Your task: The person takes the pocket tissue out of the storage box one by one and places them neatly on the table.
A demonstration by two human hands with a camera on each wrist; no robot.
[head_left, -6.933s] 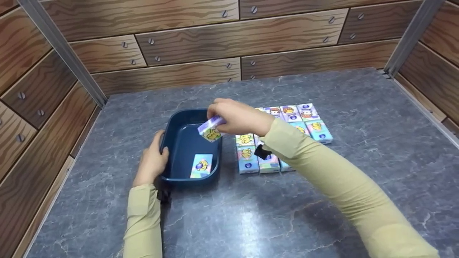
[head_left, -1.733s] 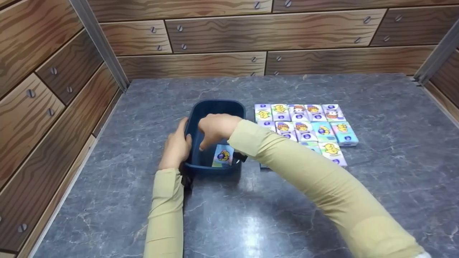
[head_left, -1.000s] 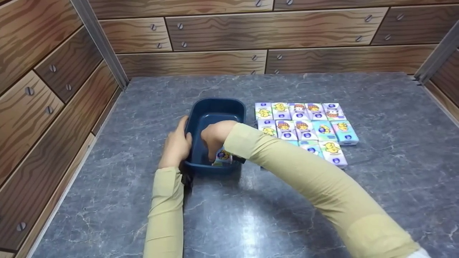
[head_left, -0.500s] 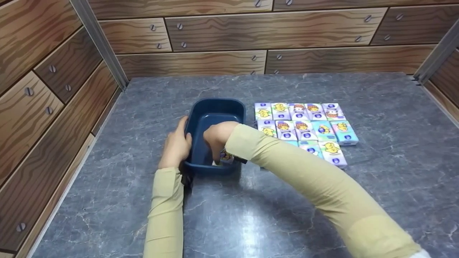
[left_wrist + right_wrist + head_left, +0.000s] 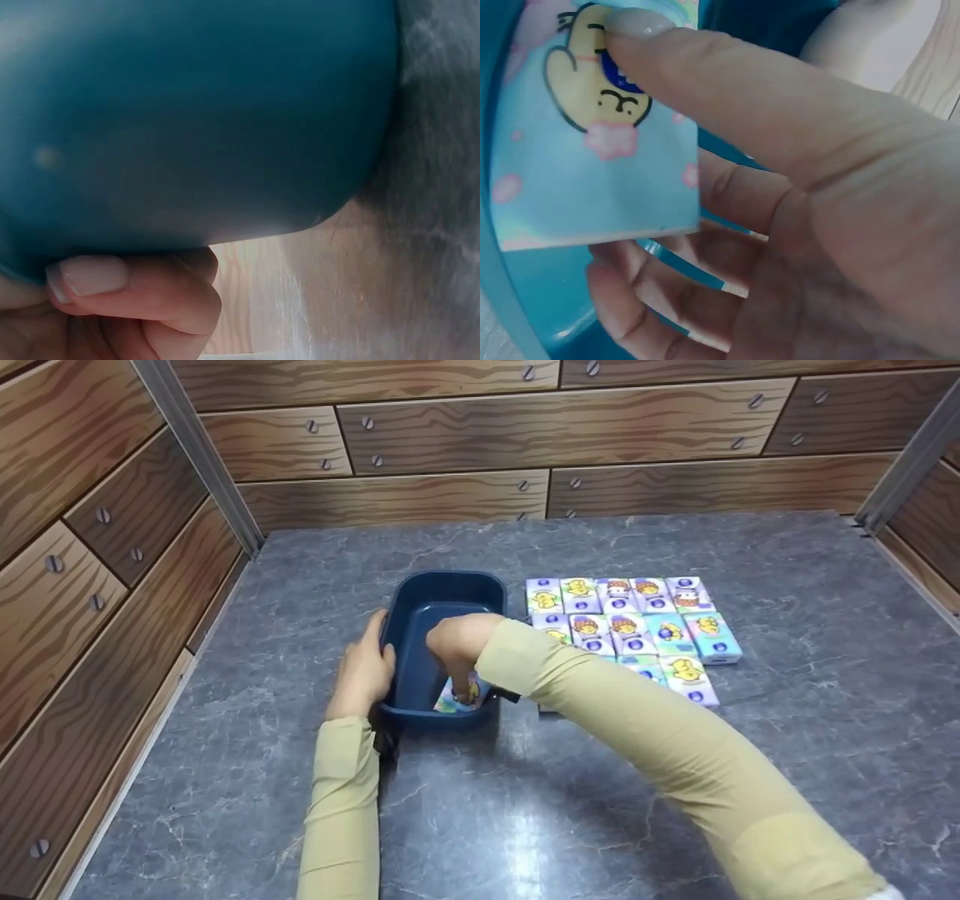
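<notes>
A dark blue bin [image 5: 420, 718] stands on the table in the head view. My left hand [image 5: 364, 671] holds its left side, thumb at the rim; in the left wrist view, curled fingers [image 5: 150, 292] press against the bin wall. My right hand [image 5: 461, 645] reaches down inside the bin and pinches a small light blue tissue pack [image 5: 577, 187] with a yellow cartoon figure. In the right wrist view the thumb lies on top of the pack and the other fingers are on its lower side. The pack sits near the bin's front right corner.
Right of the bin, rows of similar small packs [image 5: 630, 634] lie edge to edge, partly hidden by the right sleeve [image 5: 645, 712]. Wood-patterned walls [image 5: 450, 442] border the grey marbled table [image 5: 225, 780] at the back and sides.
Earliest, my right hand held a purple-edged pack over the bin. Since then it has lowered into the bin and taken hold of the light blue pack. My left hand keeps hold of the bin.
</notes>
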